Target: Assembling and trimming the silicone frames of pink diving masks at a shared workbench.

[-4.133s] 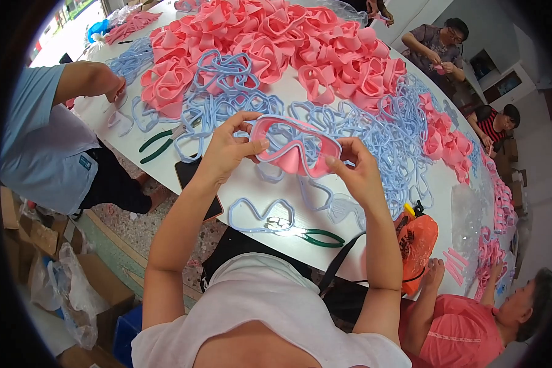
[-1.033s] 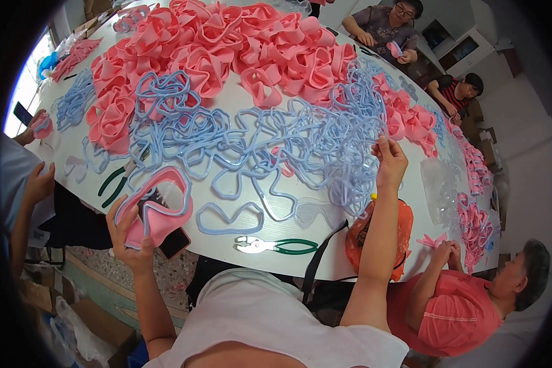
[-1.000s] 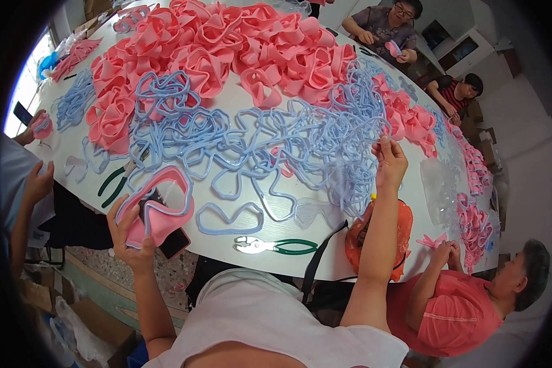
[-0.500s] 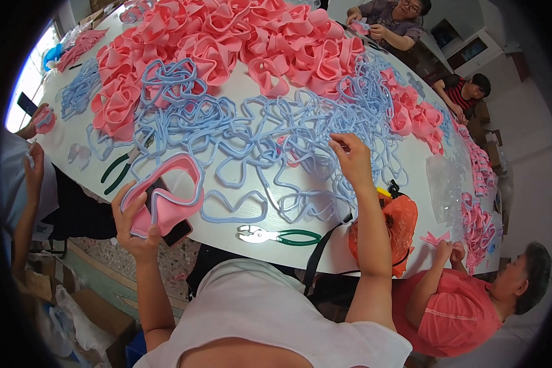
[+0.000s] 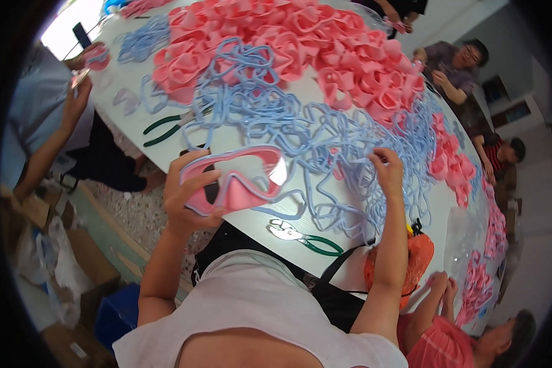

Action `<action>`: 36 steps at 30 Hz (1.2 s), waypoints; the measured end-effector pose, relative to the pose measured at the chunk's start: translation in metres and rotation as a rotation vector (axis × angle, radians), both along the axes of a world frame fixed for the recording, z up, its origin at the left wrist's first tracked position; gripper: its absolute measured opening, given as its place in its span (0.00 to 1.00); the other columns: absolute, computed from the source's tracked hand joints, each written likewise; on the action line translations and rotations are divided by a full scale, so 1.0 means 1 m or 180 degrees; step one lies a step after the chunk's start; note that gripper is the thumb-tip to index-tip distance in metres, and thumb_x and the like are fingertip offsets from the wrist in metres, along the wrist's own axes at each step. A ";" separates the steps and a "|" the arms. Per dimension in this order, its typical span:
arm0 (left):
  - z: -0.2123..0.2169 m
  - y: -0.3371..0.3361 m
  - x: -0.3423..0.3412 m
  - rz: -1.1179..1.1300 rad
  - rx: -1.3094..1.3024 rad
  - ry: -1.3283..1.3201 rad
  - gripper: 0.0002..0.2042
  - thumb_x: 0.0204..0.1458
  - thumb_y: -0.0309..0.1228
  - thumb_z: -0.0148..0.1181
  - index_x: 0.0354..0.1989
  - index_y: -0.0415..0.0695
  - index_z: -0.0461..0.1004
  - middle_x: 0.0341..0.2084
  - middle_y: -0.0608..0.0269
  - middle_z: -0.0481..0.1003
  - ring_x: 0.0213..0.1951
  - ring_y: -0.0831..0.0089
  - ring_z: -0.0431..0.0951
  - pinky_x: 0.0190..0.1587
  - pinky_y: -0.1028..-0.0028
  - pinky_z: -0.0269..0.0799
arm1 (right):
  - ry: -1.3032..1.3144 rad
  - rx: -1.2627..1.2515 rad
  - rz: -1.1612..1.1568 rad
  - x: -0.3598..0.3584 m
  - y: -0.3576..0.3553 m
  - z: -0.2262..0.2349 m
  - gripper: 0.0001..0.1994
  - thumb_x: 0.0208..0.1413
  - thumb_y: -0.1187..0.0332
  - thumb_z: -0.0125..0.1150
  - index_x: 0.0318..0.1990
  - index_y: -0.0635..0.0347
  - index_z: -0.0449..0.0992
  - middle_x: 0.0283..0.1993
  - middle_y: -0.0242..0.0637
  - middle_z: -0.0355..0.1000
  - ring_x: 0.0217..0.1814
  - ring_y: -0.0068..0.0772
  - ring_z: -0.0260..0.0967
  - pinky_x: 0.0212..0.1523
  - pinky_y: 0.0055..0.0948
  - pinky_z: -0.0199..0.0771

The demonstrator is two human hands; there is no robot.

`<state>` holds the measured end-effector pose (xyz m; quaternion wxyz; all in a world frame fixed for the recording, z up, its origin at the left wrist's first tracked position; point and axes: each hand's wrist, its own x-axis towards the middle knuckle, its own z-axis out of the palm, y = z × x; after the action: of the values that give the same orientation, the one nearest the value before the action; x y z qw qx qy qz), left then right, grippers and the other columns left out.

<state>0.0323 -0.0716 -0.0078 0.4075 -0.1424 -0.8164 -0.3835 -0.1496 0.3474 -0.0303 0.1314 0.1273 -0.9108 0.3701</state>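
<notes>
I have a pink goggle frame (image 5: 236, 184) in my left hand (image 5: 187, 196), held up just over the near edge of the white table (image 5: 349, 251); the fingers wrap its left side and the thumb lies across the front, so the hand is closed on it. My right hand (image 5: 389, 175) is out in the tangle of pale blue rubber seals (image 5: 325, 138), fingers curled and pinched down on a strand; whether one is actually gripped I cannot tell.

By my reading, the step in hand is picking out a blue seal to go with the pink frame. The next move calls for lifting one loop clear of the others without dragging its neighbours along, since they lie interlocked.

Counts: one frame in hand. Two pairs of green-handled pliers, one (image 5: 303, 238) just beside my body at the table edge, the other (image 5: 168, 126) farther left. The blue seals are too tangled to count, several dozen at a guess; the heap of pink frames (image 5: 325, 49) beyond them likewise. An orange bag (image 5: 414, 260) hangs at the table edge below my right forearm. A person in a light blue shirt (image 5: 34, 122) works at my left, and four more people sit round the right side.
</notes>
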 end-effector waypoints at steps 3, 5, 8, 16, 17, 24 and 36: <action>0.003 0.011 -0.006 -0.0222 -0.0090 0.0246 0.29 0.30 0.36 0.74 0.46 0.41 0.78 0.47 0.42 0.74 0.47 0.51 0.77 0.48 0.61 0.76 | -0.0019 -0.0926 0.0350 0.031 -0.042 0.070 0.11 0.45 0.76 0.70 0.38 0.63 0.81 0.33 0.36 0.75 0.37 0.30 0.70 0.42 0.24 0.68; 0.000 0.019 -0.012 -0.0483 -0.0124 0.0416 0.38 0.28 0.36 0.77 0.55 0.39 0.71 0.48 0.45 0.74 0.48 0.53 0.76 0.49 0.61 0.74 | 0.0439 -0.0427 0.1227 0.060 -0.083 0.109 0.11 0.43 0.78 0.71 0.37 0.61 0.81 0.33 0.36 0.75 0.36 0.32 0.70 0.40 0.27 0.69; -0.008 0.033 -0.016 -0.0668 0.0109 0.0323 0.43 0.28 0.36 0.78 0.59 0.39 0.66 0.48 0.48 0.75 0.50 0.54 0.76 0.52 0.62 0.72 | 0.1054 0.0330 0.2143 0.088 -0.132 0.133 0.15 0.38 0.76 0.74 0.37 0.57 0.81 0.32 0.35 0.73 0.35 0.37 0.68 0.36 0.33 0.69; 0.001 0.043 -0.015 -0.1050 -0.0058 0.0434 0.45 0.31 0.43 0.80 0.59 0.42 0.63 0.49 0.51 0.74 0.50 0.55 0.76 0.53 0.62 0.70 | 0.1361 0.0731 0.2309 0.100 -0.165 0.126 0.16 0.37 0.75 0.75 0.37 0.58 0.81 0.32 0.32 0.71 0.32 0.35 0.66 0.30 0.30 0.68; 0.001 0.042 -0.015 -0.1039 -0.0183 0.0536 0.42 0.33 0.44 0.79 0.58 0.43 0.64 0.49 0.51 0.74 0.50 0.55 0.76 0.52 0.62 0.71 | 0.1365 0.0730 0.2307 0.100 -0.166 0.128 0.16 0.37 0.75 0.75 0.37 0.58 0.81 0.32 0.32 0.71 0.32 0.35 0.66 0.30 0.30 0.68; 0.007 0.042 -0.014 -0.1101 -0.0644 0.0825 0.39 0.36 0.49 0.78 0.53 0.44 0.63 0.48 0.50 0.72 0.45 0.56 0.77 0.45 0.61 0.78 | 0.1230 0.0678 0.2483 0.105 -0.162 0.130 0.15 0.37 0.73 0.75 0.37 0.60 0.80 0.31 0.33 0.71 0.32 0.34 0.65 0.29 0.30 0.67; -0.010 0.040 -0.008 -0.1038 -0.1154 0.1747 0.22 0.48 0.43 0.69 0.47 0.47 0.72 0.50 0.58 0.73 0.49 0.64 0.76 0.53 0.66 0.75 | 0.0441 0.0702 0.3044 0.104 -0.155 0.137 0.17 0.42 0.65 0.73 0.40 0.58 0.78 0.38 0.36 0.69 0.39 0.38 0.64 0.39 0.34 0.66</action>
<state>0.0241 -0.0313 -0.0181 0.5130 -0.4382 -0.6980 -0.2401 -0.0452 0.1920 0.1071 -0.0072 0.5684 -0.7732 0.2810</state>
